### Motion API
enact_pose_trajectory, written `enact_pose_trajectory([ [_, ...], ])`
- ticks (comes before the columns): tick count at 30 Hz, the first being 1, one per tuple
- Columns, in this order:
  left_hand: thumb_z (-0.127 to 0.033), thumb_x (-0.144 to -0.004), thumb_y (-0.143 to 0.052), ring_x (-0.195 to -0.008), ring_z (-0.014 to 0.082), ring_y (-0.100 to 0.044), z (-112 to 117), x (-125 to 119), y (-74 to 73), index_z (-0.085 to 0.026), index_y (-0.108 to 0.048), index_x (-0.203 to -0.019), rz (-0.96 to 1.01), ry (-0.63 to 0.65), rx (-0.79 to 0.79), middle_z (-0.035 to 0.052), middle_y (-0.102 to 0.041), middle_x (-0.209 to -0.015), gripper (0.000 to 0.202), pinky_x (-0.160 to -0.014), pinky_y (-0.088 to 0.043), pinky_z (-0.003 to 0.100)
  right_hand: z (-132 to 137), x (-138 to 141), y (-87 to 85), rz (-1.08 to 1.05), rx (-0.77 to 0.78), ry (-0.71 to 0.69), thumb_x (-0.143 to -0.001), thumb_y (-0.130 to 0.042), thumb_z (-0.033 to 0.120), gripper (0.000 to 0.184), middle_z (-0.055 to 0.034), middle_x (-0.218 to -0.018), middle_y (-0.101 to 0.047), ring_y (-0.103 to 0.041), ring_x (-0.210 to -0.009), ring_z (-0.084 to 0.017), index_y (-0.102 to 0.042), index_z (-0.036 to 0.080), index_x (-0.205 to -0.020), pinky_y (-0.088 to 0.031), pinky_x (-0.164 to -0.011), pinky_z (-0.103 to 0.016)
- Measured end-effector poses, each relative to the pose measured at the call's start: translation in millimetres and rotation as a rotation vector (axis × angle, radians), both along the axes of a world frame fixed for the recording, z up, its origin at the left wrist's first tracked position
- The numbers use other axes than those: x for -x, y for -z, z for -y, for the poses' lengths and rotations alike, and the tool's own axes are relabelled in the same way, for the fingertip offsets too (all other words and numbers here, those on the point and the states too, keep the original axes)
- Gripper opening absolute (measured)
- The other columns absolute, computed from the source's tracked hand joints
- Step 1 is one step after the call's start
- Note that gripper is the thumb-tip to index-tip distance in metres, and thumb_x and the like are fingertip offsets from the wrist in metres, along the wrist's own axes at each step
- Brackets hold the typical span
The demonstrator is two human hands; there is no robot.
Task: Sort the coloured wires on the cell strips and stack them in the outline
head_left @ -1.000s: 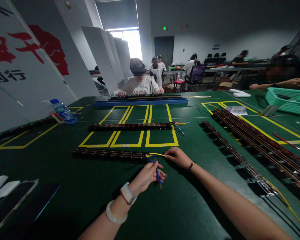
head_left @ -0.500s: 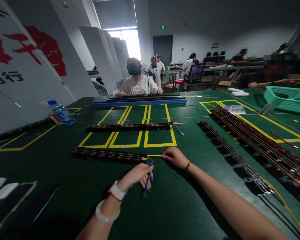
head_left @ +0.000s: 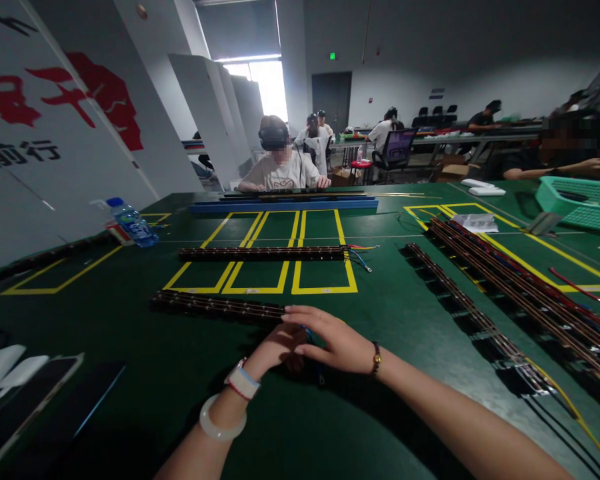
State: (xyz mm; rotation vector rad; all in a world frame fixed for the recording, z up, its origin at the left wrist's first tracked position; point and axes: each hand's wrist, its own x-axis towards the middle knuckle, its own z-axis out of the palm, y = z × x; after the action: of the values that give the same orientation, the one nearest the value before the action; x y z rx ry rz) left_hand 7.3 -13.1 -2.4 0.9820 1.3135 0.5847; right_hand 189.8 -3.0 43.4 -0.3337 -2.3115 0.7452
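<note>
Left hand (head_left: 269, 348): partly covered; can't tell if it grips.
Right hand (head_left: 339, 341): stretched over the left hand; can't tell if it grips.
Bar (head_left: 215, 305): one end right by both hands.
Blue wire (head_left: 321, 373): pokes out below the right hand.

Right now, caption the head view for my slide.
Right hand overlapping left hand at the end of a dark strip, a blue wire peeking out, above a green table.

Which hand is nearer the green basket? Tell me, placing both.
Right. The right hand is left of the green basket, in the foreground; the left hand is farther left, partly covered by the right.
</note>
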Motion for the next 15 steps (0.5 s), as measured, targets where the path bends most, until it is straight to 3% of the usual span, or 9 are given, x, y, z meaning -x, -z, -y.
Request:
enact_pose_trajectory([
  [2, -0.032, -0.076, -0.057, -0.040, 0.0174, -0.053, -1.0, 0.4, 3.3, -0.013, -0.058, -0.064, -0.166, 0.082, -0.031, 0.0071, -0.058, -0.048, 0.022, -0.043, -0.040, 0.027, 0.0, 2.6, 2.0, 0.004, -0.041, 0.072, -0.089, -0.052, 0.025, 0.030, -0.0072, -0.116, -0.058, -0.050, -0.113, -0.016, -0.051, 0.020, -0.119, -0.039, -0.098, -0.031],
  [5, -0.043, -0.083, -0.045, -0.043, 0.0196, -0.056, -2.8, -0.4, 5.6, -0.012, -0.056, -0.068, -0.280, 0.132, -0.053, 0.0083, -0.059, -0.051, 0.036, -0.043, -0.041, 0.028, -12.4, -2.6, 9.3, 0.006, -0.011, 0.267, -0.089, -0.050, 0.018, 0.010, -0.0054, -0.094, -0.062, -0.056, -0.092, -0.015, -0.057, 0.017, -0.096, -0.044, -0.084, -0.029],
  [10, -0.051, -0.085, -0.039, -0.049, 0.0204, -0.062, -1.5, -3.5, -4.7, -0.010, -0.052, -0.071, -0.310, 0.189, -0.035, 0.0120, -0.062, -0.056, 0.045, -0.046, -0.045, 0.027, -48.8, -24.4, 29.1, 0.092, 0.219, 0.421, -0.083, -0.056, 0.016, 0.023, -0.0038, -0.093, -0.063, -0.058, -0.085, -0.014, -0.058, 0.018, -0.106, -0.045, -0.076, -0.027],
  [15, -0.050, -0.084, -0.047, -0.064, 0.0227, -0.067, 5.3, -10.4, -20.8, -0.008, -0.055, -0.093, -0.067, 0.131, 0.015, 0.0156, -0.067, -0.071, 0.044, -0.063, -0.052, 0.033, -73.2, -30.2, 64.3, 0.233, 0.215, 0.425, -0.077, -0.062, 0.018, 0.041, -0.0105, -0.115, -0.058, -0.054, -0.105, -0.019, -0.058, 0.016, -0.118, -0.041, -0.092, -0.032],
])
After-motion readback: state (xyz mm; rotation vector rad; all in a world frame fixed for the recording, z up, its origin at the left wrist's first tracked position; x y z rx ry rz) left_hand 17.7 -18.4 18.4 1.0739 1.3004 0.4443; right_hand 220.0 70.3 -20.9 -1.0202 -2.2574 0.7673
